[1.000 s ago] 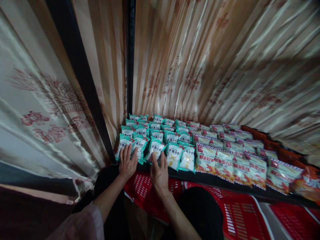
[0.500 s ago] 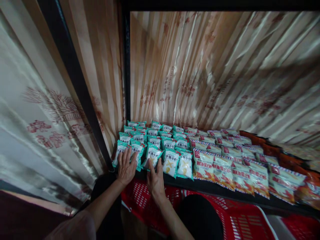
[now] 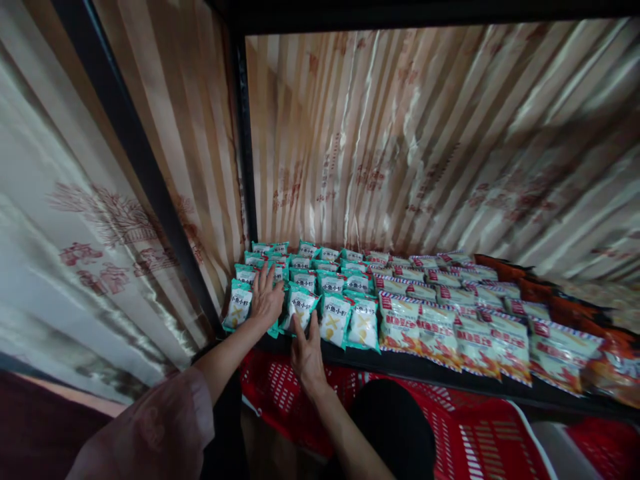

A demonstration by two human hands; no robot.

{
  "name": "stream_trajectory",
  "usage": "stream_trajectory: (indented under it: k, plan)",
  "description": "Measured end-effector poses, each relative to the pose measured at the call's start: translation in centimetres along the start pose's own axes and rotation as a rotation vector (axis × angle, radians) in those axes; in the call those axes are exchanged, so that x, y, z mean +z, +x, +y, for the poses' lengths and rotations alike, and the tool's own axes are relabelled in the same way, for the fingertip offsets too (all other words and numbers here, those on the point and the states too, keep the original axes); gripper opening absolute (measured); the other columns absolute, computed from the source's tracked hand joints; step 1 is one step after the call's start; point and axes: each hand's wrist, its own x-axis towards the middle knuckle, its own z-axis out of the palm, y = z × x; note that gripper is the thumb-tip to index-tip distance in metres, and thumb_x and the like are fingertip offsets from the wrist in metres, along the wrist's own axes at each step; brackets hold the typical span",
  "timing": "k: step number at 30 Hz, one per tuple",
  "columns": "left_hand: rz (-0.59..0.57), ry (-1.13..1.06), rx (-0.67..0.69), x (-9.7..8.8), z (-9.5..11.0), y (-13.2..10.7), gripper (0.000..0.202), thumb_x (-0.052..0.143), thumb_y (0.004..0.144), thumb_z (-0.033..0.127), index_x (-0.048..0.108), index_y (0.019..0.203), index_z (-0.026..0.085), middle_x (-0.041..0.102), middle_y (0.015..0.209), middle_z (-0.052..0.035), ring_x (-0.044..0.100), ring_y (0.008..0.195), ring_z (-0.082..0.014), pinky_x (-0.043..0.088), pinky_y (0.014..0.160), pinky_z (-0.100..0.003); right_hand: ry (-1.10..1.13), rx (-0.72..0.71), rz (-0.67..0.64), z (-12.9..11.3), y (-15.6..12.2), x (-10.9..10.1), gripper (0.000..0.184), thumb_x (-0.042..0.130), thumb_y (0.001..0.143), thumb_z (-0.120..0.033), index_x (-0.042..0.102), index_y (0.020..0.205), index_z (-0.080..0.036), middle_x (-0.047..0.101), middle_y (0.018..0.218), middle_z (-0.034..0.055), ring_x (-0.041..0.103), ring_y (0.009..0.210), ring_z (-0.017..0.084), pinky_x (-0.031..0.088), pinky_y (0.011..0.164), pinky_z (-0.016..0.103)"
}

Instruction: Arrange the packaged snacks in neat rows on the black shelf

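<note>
Rows of teal-and-white snack bags stand on a dark shelf (image 3: 400,362). My left hand (image 3: 267,297) lies with fingers spread over a front bag and reaches toward the row behind; it hides most of that front bag. At the far left, one teal bag (image 3: 239,305) leans beside the hand. My right hand (image 3: 307,353) is open, its fingertips at the lower edge of another front teal bag (image 3: 302,307). Further right in the front row are two more teal bags, one of them this bag (image 3: 363,321).
White, red and orange snack bags (image 3: 437,335) fill the shelf to the right, then orange bags (image 3: 617,363). Red plastic baskets (image 3: 480,433) sit below the shelf edge. Pleated printed curtain (image 3: 400,133) hangs behind, and a black post (image 3: 245,140) stands at the corner.
My left hand has moved up and right, from the leftmost front bags to over the second one and the row behind. My right hand stays by the same bag. The view has shifted slightly.
</note>
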Motion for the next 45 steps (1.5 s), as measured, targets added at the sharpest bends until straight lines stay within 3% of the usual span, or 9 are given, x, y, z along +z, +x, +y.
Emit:
stream_trajectory:
  k: [14, 19, 23, 27, 33, 37, 40, 43, 45]
  plan:
    - [0.001, -0.059, 0.019, 0.2, -0.6, -0.3, 0.018, 0.045, 0.087, 0.017, 0.062, 0.083, 0.017, 0.046, 0.136, -0.0086, 0.017, 0.139, -0.0268, 0.026, 0.11, -0.05, -0.026, -0.027, -0.002, 0.0, 0.7, 0.8, 0.081, 0.037, 0.073, 0.007, 0.025, 0.143, -0.031, -0.007, 0.154, 0.0063, 0.012, 0.139, 0.032, 0.038, 0.101, 0.053]
    - [0.01, -0.026, 0.038, -0.2, 0.3, -1.4, 0.026, 0.047, 0.085, 0.019, 0.06, 0.107, 0.013, 0.039, 0.142, -0.0134, 0.017, 0.139, -0.0275, 0.025, 0.111, -0.048, -0.037, -0.051, -0.018, 0.1, 0.6, 0.7, 0.084, 0.035, 0.072, 0.008, 0.018, 0.144, -0.032, -0.008, 0.154, 0.0065, 0.01, 0.14, 0.031, 0.037, 0.101, 0.054]
    - [0.008, -0.011, 0.215, -0.2, 1.2, -4.1, 0.043, 0.043, 0.088, 0.019, 0.046, 0.131, 0.018, 0.029, 0.148, -0.0111, 0.013, 0.14, -0.0262, 0.022, 0.111, -0.047, -0.01, -0.069, -0.03, 0.7, 0.3, 0.5, 0.08, 0.034, 0.073, 0.006, 0.022, 0.144, -0.029, -0.001, 0.154, 0.0083, 0.01, 0.14, 0.03, 0.035, 0.103, 0.054]
    - [-0.043, -0.015, 0.4, 0.5, 1.3, -6.3, 0.048, 0.04, 0.089, 0.018, 0.04, 0.136, 0.02, 0.031, 0.148, -0.0028, 0.013, 0.14, -0.0228, 0.017, 0.114, -0.043, 0.049, -0.047, -0.029, 1.2, 0.4, 0.4, 0.069, 0.034, 0.074, 0.004, 0.035, 0.138, -0.021, 0.018, 0.151, 0.0134, 0.019, 0.138, 0.027, 0.035, 0.105, 0.053]
    - [-0.05, 0.001, 0.401, 1.5, 0.6, -7.1, 0.048, 0.044, 0.088, 0.022, 0.04, 0.136, 0.022, 0.03, 0.149, -0.0014, 0.016, 0.14, -0.0221, 0.011, 0.115, -0.044, 0.118, 0.006, -0.041, 1.9, 0.4, 0.4, 0.055, 0.032, 0.072, 0.003, 0.048, 0.123, -0.013, 0.032, 0.144, 0.0175, 0.024, 0.137, 0.023, 0.032, 0.108, 0.051]
    - [-0.053, 0.013, 0.41, 1.8, 0.4, -7.2, 0.049, 0.045, 0.088, 0.022, 0.04, 0.136, 0.022, 0.032, 0.148, -0.0027, 0.018, 0.139, -0.0215, 0.007, 0.115, -0.044, 0.122, 0.044, -0.158, 1.2, 1.7, -1.3, 0.046, 0.037, 0.068, 0.0, 0.058, 0.108, -0.01, 0.035, 0.142, 0.0184, 0.023, 0.137, 0.024, 0.03, 0.109, 0.046]
    - [-0.067, 0.045, 0.421, 1.8, 0.4, -7.2, 0.05, 0.045, 0.087, 0.024, 0.039, 0.137, 0.021, 0.031, 0.148, -0.0035, 0.018, 0.139, -0.0226, 0.005, 0.115, -0.045, 0.103, 0.089, -0.319, 0.5, 3.8, -3.9, 0.032, 0.043, 0.068, -0.005, 0.064, 0.091, -0.014, 0.055, 0.124, 0.0147, 0.039, 0.129, 0.024, 0.037, 0.105, 0.04]
    - [-0.086, 0.071, 0.417, 1.8, 0.4, -7.2, 0.05, 0.046, 0.087, 0.026, 0.04, 0.136, 0.021, 0.029, 0.149, -0.004, 0.018, 0.139, -0.024, 0.004, 0.115, -0.046, 0.111, 0.197, -0.344, 0.3, 6.4, -6.1, 0.029, 0.039, 0.078, -0.013, 0.064, 0.093, -0.018, 0.068, 0.093, 0.007, 0.065, 0.091, 0.019, 0.05, 0.084, 0.031]
    - [-0.091, 0.07, 0.413, 1.9, 0.4, -7.3, 0.049, 0.047, 0.086, 0.026, 0.043, 0.135, 0.021, 0.029, 0.149, -0.0039, 0.017, 0.139, -0.0241, 0.002, 0.115, -0.046, 0.128, 0.252, -0.261, 0.5, 8.1, -6.6, 0.029, 0.037, 0.084, -0.021, 0.062, 0.099, -0.019, 0.069, 0.087, 0.0045, 0.066, 0.076, 0.017, 0.052, 0.074, 0.027]
